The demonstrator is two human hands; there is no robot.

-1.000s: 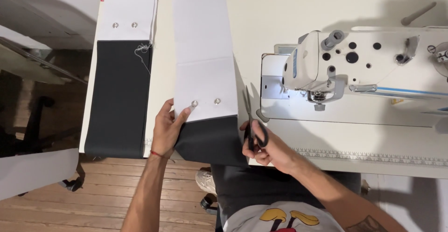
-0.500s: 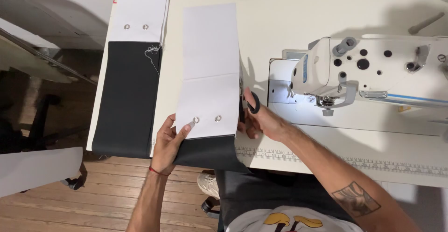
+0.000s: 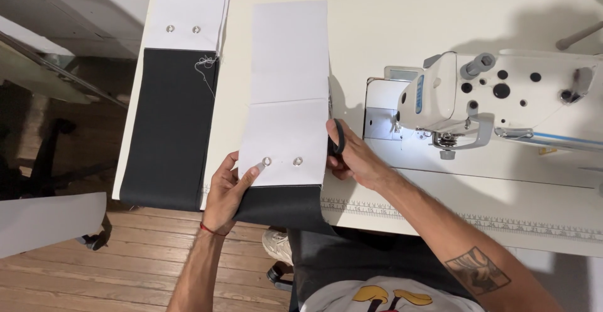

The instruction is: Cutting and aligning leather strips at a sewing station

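Note:
A white and black fabric piece point(image 3: 286, 108) with two metal eyelets lies lengthwise on the sewing table. My left hand point(image 3: 229, 189) pinches its near left edge, thumb on the white part beside the eyelets. My right hand point(image 3: 352, 158) grips black-handled scissors point(image 3: 336, 137) at the piece's right edge; the blades are hidden.
A second white and black piece point(image 3: 173, 105) with eyelets and a loose thread lies at the table's left edge. A white sewing machine point(image 3: 502, 95) stands to the right. A ruler strip point(image 3: 477, 221) runs along the table's front. A wooden floor and my shoe show below.
My right hand with the scissors has moved up from the piece's lower right corner along its right edge. My left hand keeps its hold near the eyelets.

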